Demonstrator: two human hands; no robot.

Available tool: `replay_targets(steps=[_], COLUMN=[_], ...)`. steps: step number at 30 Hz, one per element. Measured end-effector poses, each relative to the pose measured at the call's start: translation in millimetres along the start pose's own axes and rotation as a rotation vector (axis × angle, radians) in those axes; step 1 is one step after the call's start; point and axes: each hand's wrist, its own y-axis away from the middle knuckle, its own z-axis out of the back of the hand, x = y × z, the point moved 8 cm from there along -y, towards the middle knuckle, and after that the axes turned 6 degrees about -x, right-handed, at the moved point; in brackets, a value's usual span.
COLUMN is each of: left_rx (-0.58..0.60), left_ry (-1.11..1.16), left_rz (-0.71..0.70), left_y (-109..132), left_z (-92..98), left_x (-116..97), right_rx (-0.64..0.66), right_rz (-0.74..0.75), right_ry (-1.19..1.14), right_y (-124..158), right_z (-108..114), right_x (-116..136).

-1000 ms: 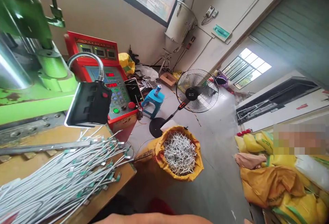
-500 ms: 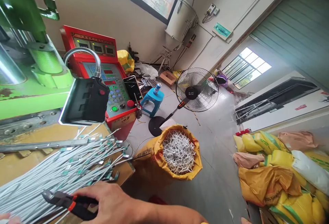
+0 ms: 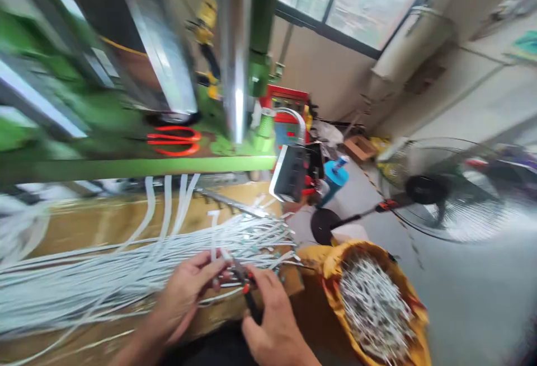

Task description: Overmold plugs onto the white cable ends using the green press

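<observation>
The left hand (image 3: 184,296) is nearly closed and pinches one white wire (image 3: 213,237), while the right hand (image 3: 272,327), just beside it, grips small pliers (image 3: 250,302) above the bundle of white wires (image 3: 104,276).

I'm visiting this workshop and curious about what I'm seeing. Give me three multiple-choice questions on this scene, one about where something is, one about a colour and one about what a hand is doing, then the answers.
1. Where do the red scissors lie?
A) On the green machine
B) In the yellow sack
C) On the floor

2. What colour is the stool?
A) Red
B) Yellow
C) Blue

3. What does the right hand hold?
A) Nothing
B) Pliers
C) A can

Answers:
1. A, the scissors rest on the machine's green bed.
2. C, the stool shows bright blue.
3. B, a dark handle with red on it sits in that hand's grip.
</observation>
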Motion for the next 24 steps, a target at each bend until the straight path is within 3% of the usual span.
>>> replay_targets(steps=[7, 15, 24], left_rx=[0.03, 0.037, 0.034], left_ry=[0.142, 0.119, 0.017], left_rz=[-0.01, -0.054, -0.11], left_y=[-2.9, -2.2, -1.9], left_z=[-2.4, 1.4, 9.2], left_x=[4.0, 3.2, 2.0], right_rx=[-0.064, -0.126, -0.076], right_rz=[0.167, 0.248, 0.288], right_ry=[0.221, 0.367, 0.352], right_y=[-6.4, -2.7, 1.4], right_z=[-22.3, -24.8, -40.2], right_x=[-34.3, -31.7, -45.1])
